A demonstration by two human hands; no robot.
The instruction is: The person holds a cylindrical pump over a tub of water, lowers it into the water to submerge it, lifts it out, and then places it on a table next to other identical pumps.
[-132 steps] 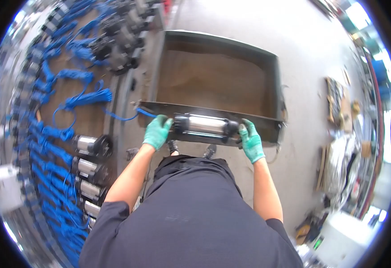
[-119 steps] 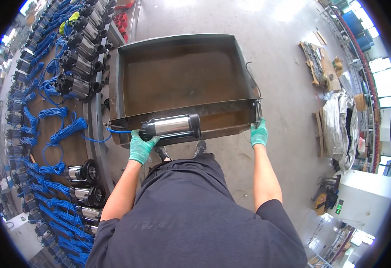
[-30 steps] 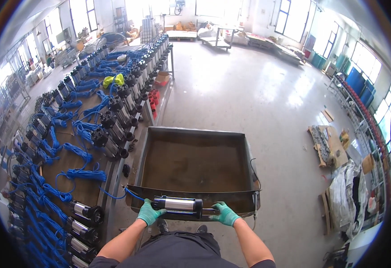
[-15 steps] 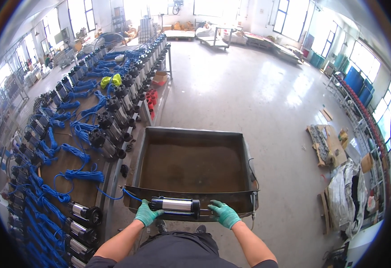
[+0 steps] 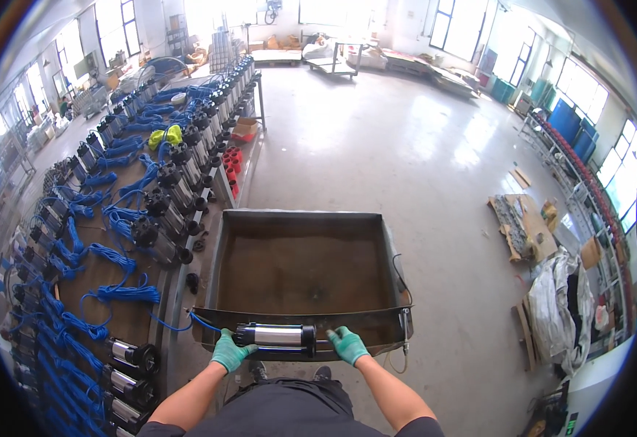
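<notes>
Holding a steel-bodied pump (image 5: 276, 336) level along the near rim of a rusty open tank (image 5: 220, 255), just in front of the body. Gripping its left, dark-capped end with the gloved left hand (image 5: 231, 353), fingers curled shut around the cap. Resting the gloved right hand (image 5: 349, 344) at the pump's right end, fingers bent over the tank rim and touching or almost touching the end cap; cannot tell whether that hand truly clasps the pump or only the rim. Compared with four seconds back, when the right hand sat well away on the tank's far corner, now brought in again beside the pump; compared with half a second ago, hardly shifted, only drawn a little closer to the cap. Looking up more than before, so taking in the whole tank and the bare floor (image 5: 376, 146) beyond. Judged from this: pump steadied on the rim, not down inside the brown basin. Trailing a blue cable (image 5: 200, 320) from the pump's left end toward the long worktop (image 5: 125, 320) on the left, lined with similar pumps (image 5: 176, 189) and blue coils.
</notes>
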